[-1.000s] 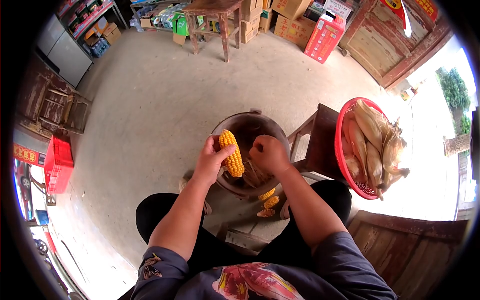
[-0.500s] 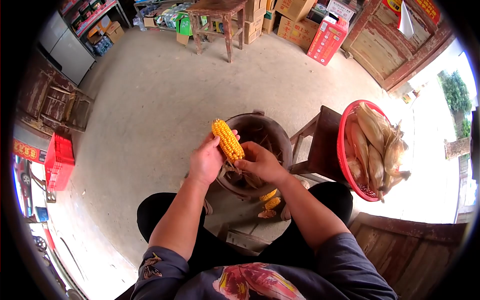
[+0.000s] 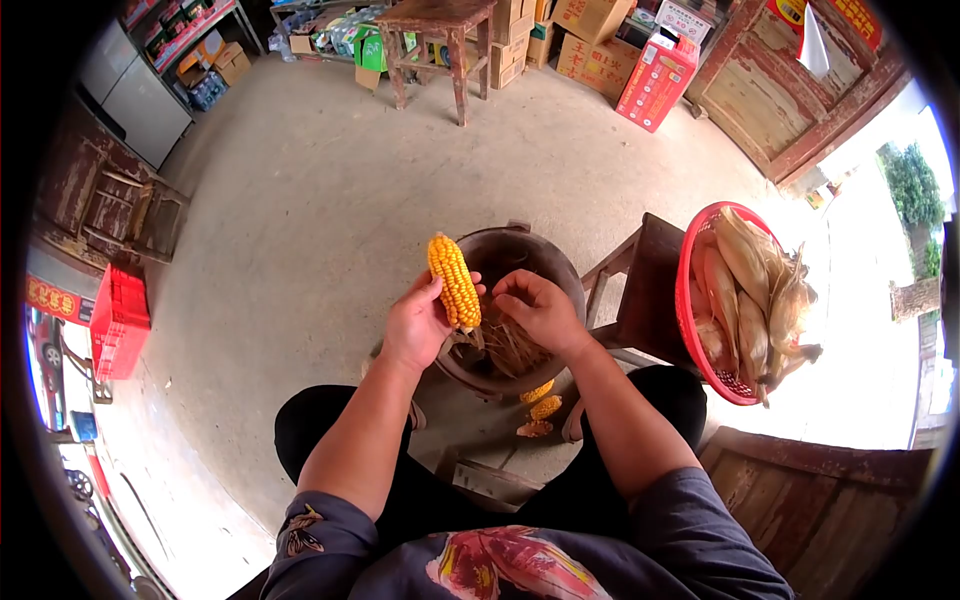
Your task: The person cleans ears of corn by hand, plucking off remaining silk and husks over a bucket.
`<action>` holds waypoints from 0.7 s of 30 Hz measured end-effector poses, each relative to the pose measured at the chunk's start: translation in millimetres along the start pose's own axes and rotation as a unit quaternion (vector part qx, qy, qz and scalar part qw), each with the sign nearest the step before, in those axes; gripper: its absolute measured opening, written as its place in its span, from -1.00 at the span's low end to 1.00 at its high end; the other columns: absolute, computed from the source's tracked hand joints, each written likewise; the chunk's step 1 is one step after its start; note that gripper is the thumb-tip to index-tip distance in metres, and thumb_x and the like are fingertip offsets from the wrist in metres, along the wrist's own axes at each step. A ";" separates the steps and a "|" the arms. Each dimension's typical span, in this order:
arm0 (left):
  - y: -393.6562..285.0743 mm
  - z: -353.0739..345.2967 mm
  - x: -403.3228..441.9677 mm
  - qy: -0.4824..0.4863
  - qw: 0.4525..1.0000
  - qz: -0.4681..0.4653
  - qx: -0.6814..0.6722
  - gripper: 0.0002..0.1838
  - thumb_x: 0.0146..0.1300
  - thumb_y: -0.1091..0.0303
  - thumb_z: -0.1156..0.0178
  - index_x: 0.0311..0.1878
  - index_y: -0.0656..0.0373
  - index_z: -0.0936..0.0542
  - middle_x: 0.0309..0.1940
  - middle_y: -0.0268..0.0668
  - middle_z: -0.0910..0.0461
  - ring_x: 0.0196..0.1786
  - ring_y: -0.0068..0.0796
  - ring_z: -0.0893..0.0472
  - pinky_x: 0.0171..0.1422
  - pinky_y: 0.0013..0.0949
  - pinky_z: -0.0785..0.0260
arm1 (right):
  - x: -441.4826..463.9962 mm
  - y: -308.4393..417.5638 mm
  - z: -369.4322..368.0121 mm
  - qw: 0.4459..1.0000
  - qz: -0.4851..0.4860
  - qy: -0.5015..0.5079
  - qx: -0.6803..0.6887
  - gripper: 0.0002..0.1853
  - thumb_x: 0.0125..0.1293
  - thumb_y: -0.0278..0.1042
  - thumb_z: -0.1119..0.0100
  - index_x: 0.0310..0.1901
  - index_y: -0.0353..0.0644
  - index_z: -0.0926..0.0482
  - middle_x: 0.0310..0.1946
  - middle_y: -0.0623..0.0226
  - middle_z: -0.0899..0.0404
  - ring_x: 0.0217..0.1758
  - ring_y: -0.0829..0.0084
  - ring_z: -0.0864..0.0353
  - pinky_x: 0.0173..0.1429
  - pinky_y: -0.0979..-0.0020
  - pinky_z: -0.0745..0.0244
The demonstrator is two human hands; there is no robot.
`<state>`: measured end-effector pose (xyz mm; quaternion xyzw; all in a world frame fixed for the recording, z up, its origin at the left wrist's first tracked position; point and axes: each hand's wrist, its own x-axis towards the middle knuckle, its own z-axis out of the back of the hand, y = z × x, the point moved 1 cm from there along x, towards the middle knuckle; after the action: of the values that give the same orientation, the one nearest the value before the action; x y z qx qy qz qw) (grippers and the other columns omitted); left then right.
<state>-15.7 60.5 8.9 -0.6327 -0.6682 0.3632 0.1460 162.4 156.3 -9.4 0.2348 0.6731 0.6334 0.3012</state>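
Head view: round tub (image 3: 478,384) w/ loose husk strips (image 3: 512,345) inside; red basket (image 3: 688,318) on dark stool (image 3: 640,300), full of corn in dry husks (image 3: 740,265). Bare yellow cob (image 3: 455,282) tilted above tub's L side, btwn L hand's thumb & fingers. L hand (image 3: 420,318) closed round cob; R hand (image 3: 540,312) just beside it, off cob, fingers curled, over tub.

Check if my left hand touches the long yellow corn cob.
Touching; in the head view, your left hand grips the cob, thumb against its kernels.
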 end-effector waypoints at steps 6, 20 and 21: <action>0.5 -4.9 -3.7 0.034 0.999 0.036 -0.013 -0.51 0.50 0.22 0.09 0.40 0.22 -0.31 0.23 0.03 -0.52 0.16 -0.10 -0.59 0.29 -0.07 -0.44 | 0.7 -3.1 5.5 0.997 -0.002 -0.037 -0.067 -0.90 0.41 -0.42 -0.19 -0.16 -0.25 -0.58 -0.39 0.47 -0.57 -0.34 0.67 -0.49 -0.23 0.52 -0.45; 10.9 -11.4 -3.7 0.027 0.992 0.029 0.120 -0.41 0.34 0.38 -0.02 0.44 0.33 -0.29 0.25 -0.22 -0.47 0.27 -0.40 -0.47 0.40 -0.32 -0.28 | -2.7 21.1 8.7 0.994 0.067 -0.075 0.053 -0.86 0.41 -0.55 -0.23 -0.05 -0.23 -0.54 -0.18 0.53 -0.54 -0.08 0.70 -0.50 0.03 0.61 -0.46; 11.4 -10.9 -3.4 0.027 0.992 0.029 0.121 -0.41 0.34 0.38 -0.02 0.44 0.33 -0.29 0.25 -0.22 -0.47 0.27 -0.40 -0.47 0.40 -0.32 -0.28 | -2.5 22.3 8.6 0.994 0.080 -0.073 0.030 -0.87 0.40 -0.55 -0.25 -0.08 -0.23 -0.54 -0.22 0.55 -0.53 -0.12 0.72 -0.49 -0.01 0.61 -0.46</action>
<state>0.5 59.8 9.8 -0.6394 -0.5964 0.4278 0.2290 168.7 162.6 12.9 0.3423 0.6471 0.6161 0.2905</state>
